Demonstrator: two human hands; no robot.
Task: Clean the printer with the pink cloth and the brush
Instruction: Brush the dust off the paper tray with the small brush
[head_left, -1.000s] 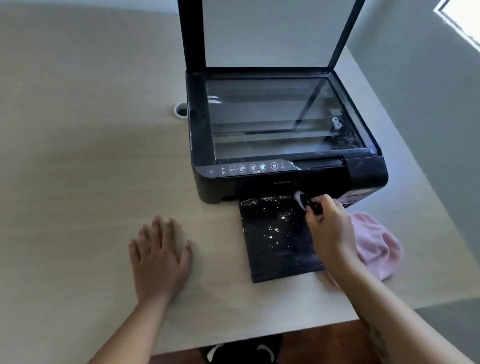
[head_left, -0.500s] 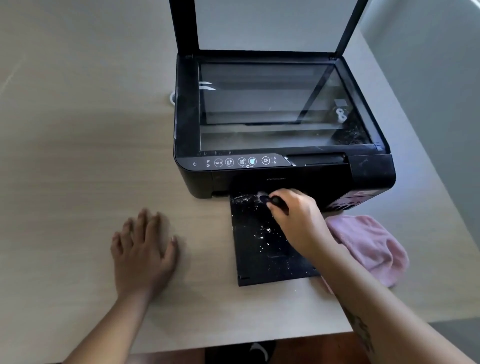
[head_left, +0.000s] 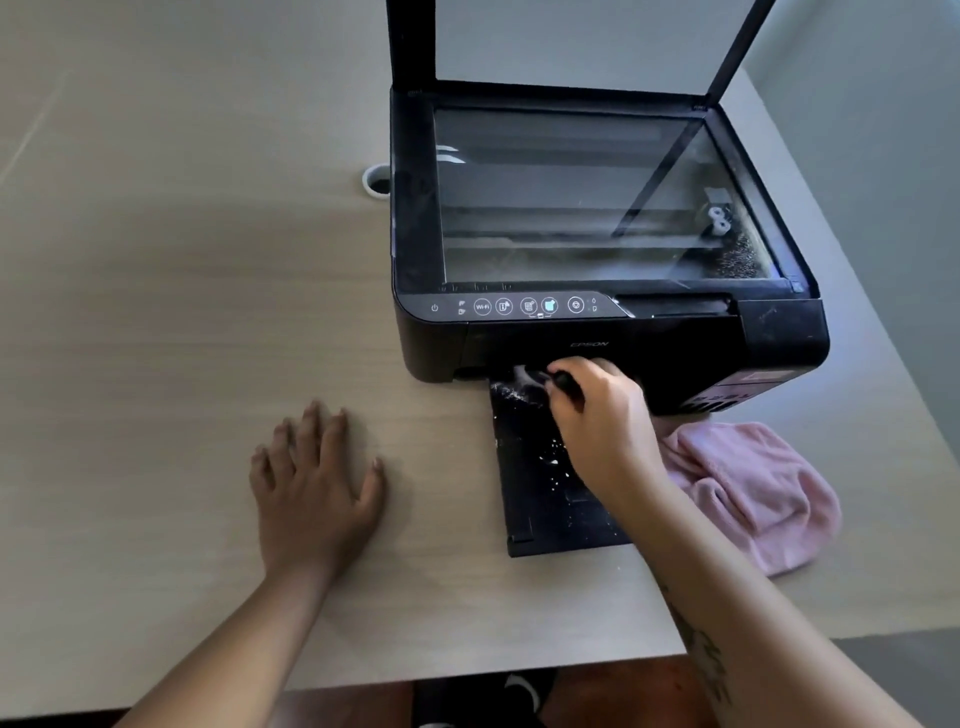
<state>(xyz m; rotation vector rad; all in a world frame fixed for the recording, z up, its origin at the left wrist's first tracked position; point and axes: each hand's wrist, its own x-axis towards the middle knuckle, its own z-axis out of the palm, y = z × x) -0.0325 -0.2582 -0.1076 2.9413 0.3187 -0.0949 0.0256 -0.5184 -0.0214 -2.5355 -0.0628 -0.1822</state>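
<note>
Brush (head_left: 560, 383) in right hand (head_left: 602, 431), bristles leftward.

Left hand (head_left: 317, 483) flat, fingers straight; right hand (head_left: 597, 431) grips brush (head_left: 563, 383).

Soft even light w/ faint shadows; glare on scanner glass (head_left: 571, 208); edges warped.

Your light wood-grain desk (head_left: 156, 312) carries the black printer (head_left: 779, 332) back right. Its output tray (head_left: 530, 493) lies flat toward you, with the pink cloth (head_left: 753, 488) crumpled just right of it. Cable grommet (head_left: 375, 180) sits beside the printer's left. Your left hand (head_left: 311, 488) rests palm-down.
</note>
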